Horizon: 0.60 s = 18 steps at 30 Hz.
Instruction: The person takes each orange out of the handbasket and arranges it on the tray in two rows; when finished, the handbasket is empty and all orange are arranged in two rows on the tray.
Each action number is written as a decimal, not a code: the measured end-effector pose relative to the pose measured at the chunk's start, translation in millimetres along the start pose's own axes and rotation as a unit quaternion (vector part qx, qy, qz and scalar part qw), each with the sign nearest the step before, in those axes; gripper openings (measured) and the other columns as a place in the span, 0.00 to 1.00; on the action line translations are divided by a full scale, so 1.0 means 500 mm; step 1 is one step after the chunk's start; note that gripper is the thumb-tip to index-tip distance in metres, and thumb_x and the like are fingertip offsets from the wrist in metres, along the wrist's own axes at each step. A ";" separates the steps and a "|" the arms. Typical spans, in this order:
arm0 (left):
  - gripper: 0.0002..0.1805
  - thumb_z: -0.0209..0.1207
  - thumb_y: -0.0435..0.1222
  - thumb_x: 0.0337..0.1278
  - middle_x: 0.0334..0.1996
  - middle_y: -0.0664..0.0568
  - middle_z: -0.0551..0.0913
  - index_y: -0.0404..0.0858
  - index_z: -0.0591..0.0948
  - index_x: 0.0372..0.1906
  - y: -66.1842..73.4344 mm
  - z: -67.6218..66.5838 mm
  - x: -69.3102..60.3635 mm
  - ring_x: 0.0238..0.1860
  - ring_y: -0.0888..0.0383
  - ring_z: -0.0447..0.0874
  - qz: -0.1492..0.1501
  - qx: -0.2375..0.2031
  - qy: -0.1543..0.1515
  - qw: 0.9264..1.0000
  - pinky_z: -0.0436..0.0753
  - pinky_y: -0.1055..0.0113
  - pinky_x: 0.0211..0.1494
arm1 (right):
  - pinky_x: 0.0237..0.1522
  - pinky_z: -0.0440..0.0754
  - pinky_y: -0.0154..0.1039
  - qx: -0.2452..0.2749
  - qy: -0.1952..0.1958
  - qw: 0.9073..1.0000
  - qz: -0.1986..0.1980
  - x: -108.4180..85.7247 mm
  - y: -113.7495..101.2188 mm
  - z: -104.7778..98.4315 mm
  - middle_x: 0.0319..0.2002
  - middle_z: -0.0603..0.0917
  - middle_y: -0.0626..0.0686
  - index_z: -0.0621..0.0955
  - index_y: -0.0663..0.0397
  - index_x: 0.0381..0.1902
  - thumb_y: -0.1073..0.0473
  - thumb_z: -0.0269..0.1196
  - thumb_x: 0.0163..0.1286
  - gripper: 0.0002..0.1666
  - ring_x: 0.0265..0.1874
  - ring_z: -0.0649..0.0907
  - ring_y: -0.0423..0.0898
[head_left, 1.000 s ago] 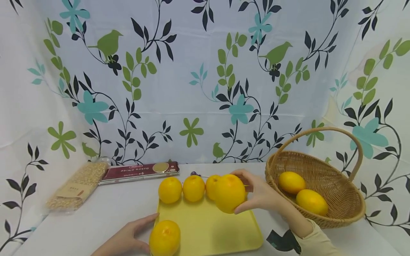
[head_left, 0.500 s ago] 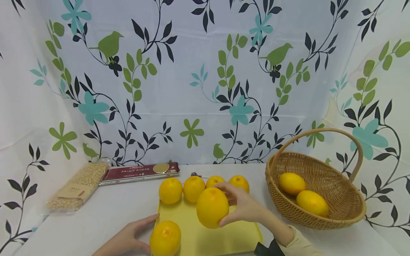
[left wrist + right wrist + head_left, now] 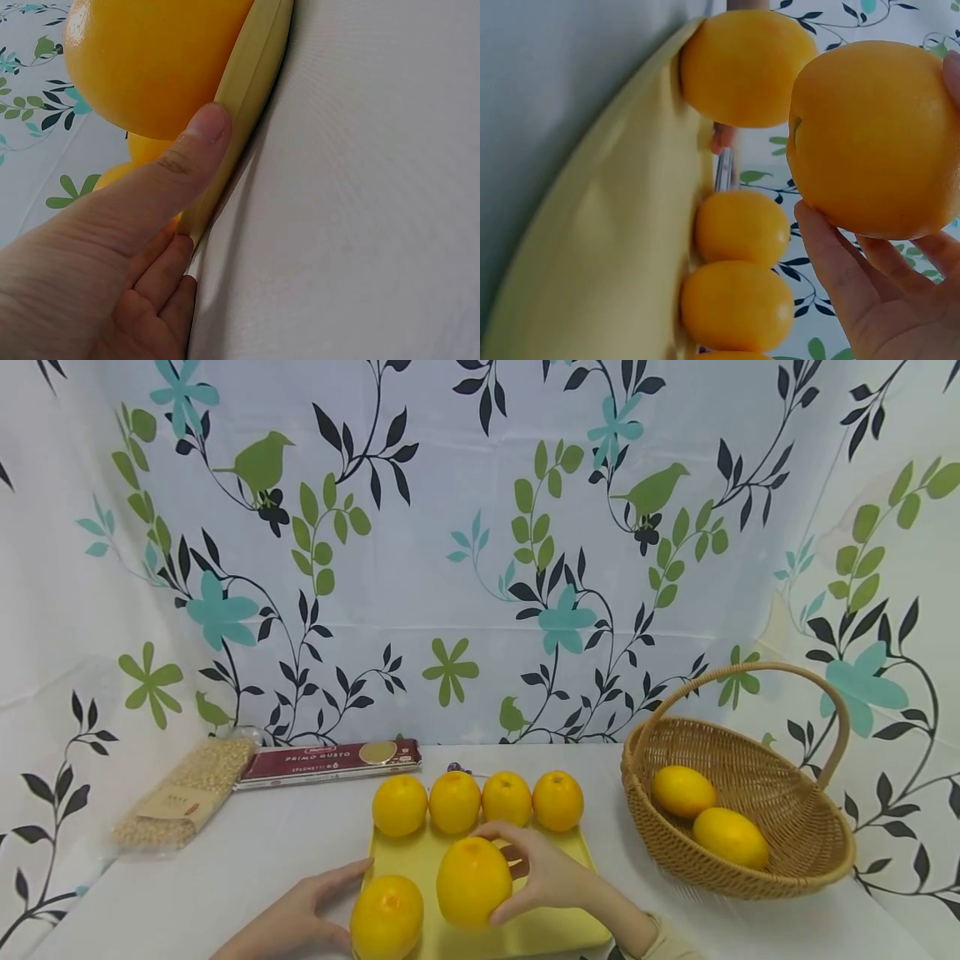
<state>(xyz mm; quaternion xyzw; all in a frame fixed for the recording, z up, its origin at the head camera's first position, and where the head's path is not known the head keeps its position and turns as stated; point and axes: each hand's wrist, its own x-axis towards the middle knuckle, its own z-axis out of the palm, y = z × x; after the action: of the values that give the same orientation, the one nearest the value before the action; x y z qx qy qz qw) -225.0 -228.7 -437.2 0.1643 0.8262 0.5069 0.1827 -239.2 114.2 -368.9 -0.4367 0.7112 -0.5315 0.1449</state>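
Observation:
My right hand [image 3: 543, 872] grips an orange [image 3: 472, 883] between thumb and fingers, held above a yellow tray [image 3: 555, 933]. In the right wrist view this held orange [image 3: 877, 139] hangs clear of the tray [image 3: 592, 247]. Along the tray's far edge several oranges [image 3: 454, 803] sit in a row. Another orange [image 3: 386, 917] rests at its near left corner. Beside that corner my left hand [image 3: 296, 914] has its thumb and fingers spread against the tray's left edge. In the left wrist view the thumb [image 3: 206, 131] touches the tray rim [image 3: 255, 75].
A wicker basket [image 3: 813, 827] with two yellow oval fruits [image 3: 731, 837] stands at the right. Toward the back left lie a bag of pale grains [image 3: 183, 793] and a dark red spaghetti packet [image 3: 326, 763]. A patterned cloth [image 3: 480, 568] hangs behind the table.
My right hand has carried the orange leftward and lower toward the near orange, uncovering the right end of the far row. The left hand has stayed in place.

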 end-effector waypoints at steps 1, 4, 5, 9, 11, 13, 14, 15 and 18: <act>0.45 0.67 0.45 0.39 0.64 0.40 0.59 0.40 0.61 0.66 0.000 -0.001 0.000 0.62 0.36 0.50 0.002 0.002 0.000 1.000 0.51 0.34 0.56 | 0.41 0.80 0.40 0.004 -0.001 1.000 0.002 0.000 0.004 0.004 0.52 0.72 0.51 0.66 0.54 0.57 0.56 0.72 0.46 0.41 0.44 0.78 0.47; 0.44 0.66 0.44 0.40 0.64 0.40 0.59 0.39 0.61 0.65 -0.002 -0.003 0.000 0.63 0.35 0.49 0.010 0.006 -0.002 1.000 0.51 0.34 0.57 | 0.42 0.79 0.39 0.013 -0.008 1.000 0.007 0.000 0.020 0.013 0.53 0.72 0.51 0.66 0.52 0.58 0.59 0.72 0.46 0.42 0.45 0.77 0.47; 0.44 0.66 0.43 0.40 0.64 0.40 0.59 0.39 0.61 0.66 -0.004 -0.004 -0.001 0.63 0.36 0.49 0.011 0.006 -0.003 1.000 0.50 0.34 0.57 | 0.43 0.79 0.40 0.019 -0.012 1.000 0.009 0.000 0.024 0.015 0.53 0.72 0.50 0.65 0.53 0.58 0.59 0.72 0.46 0.42 0.45 0.77 0.47; 0.44 0.66 0.43 0.41 0.64 0.41 0.58 0.40 0.60 0.66 -0.010 -0.003 0.000 0.63 0.36 0.49 0.010 -0.005 -0.006 1.000 0.49 0.34 0.57 | 0.47 0.76 0.38 0.026 -0.025 0.999 0.024 -0.003 0.041 0.023 0.54 0.71 0.49 0.65 0.51 0.59 0.58 0.71 0.47 0.42 0.47 0.75 0.46; 0.43 0.66 0.43 0.41 0.64 0.41 0.58 0.40 0.61 0.66 -0.012 -0.002 0.002 0.63 0.36 0.49 0.008 -0.008 -0.008 1.000 0.49 0.34 0.57 | 0.48 0.75 0.38 0.023 -0.029 0.999 0.030 -0.005 0.048 0.026 0.55 0.71 0.48 0.65 0.50 0.59 0.57 0.71 0.48 0.41 0.48 0.75 0.45; 0.43 0.66 0.43 0.42 0.64 0.41 0.58 0.40 0.61 0.66 -0.012 -0.001 0.003 0.63 0.37 0.49 0.011 -0.004 -0.009 1.000 0.49 0.35 0.57 | 0.49 0.75 0.37 0.016 -0.030 0.999 0.036 -0.006 0.054 0.029 0.55 0.71 0.46 0.66 0.49 0.59 0.56 0.71 0.48 0.41 0.47 0.74 0.44; 0.43 0.66 0.43 0.42 0.64 0.41 0.59 0.40 0.61 0.66 -0.012 -0.002 0.004 0.63 0.37 0.49 0.015 0.002 -0.009 1.000 0.50 0.35 0.57 | 0.48 0.75 0.37 0.015 -0.030 0.999 0.038 -0.006 0.056 0.030 0.55 0.71 0.46 0.66 0.49 0.60 0.55 0.71 0.48 0.41 0.47 0.74 0.44; 0.43 0.66 0.43 0.42 0.64 0.41 0.59 0.40 0.61 0.66 -0.012 -0.002 0.004 0.63 0.37 0.49 0.017 0.006 -0.008 1.000 0.50 0.35 0.57 | 0.48 0.75 0.37 0.017 -0.031 0.999 0.039 -0.005 0.059 0.032 0.55 0.71 0.46 0.66 0.50 0.60 0.55 0.71 0.48 0.41 0.46 0.75 0.44; 0.43 0.66 0.43 0.42 0.64 0.41 0.59 0.40 0.61 0.66 -0.010 -0.003 0.004 0.63 0.37 0.49 0.019 0.009 -0.008 1.000 0.51 0.35 0.58 | 0.48 0.75 0.37 0.024 -0.034 0.998 0.044 -0.003 0.065 0.037 0.55 0.71 0.45 0.66 0.51 0.60 0.55 0.71 0.49 0.41 0.46 0.74 0.44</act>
<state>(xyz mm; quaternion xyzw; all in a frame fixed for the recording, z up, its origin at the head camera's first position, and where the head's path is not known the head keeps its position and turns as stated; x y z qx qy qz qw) -227.8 -231.3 -441.4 0.1855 0.8260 0.5017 0.1776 -241.1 105.2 -405.1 -0.4194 0.7114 -0.5262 0.2029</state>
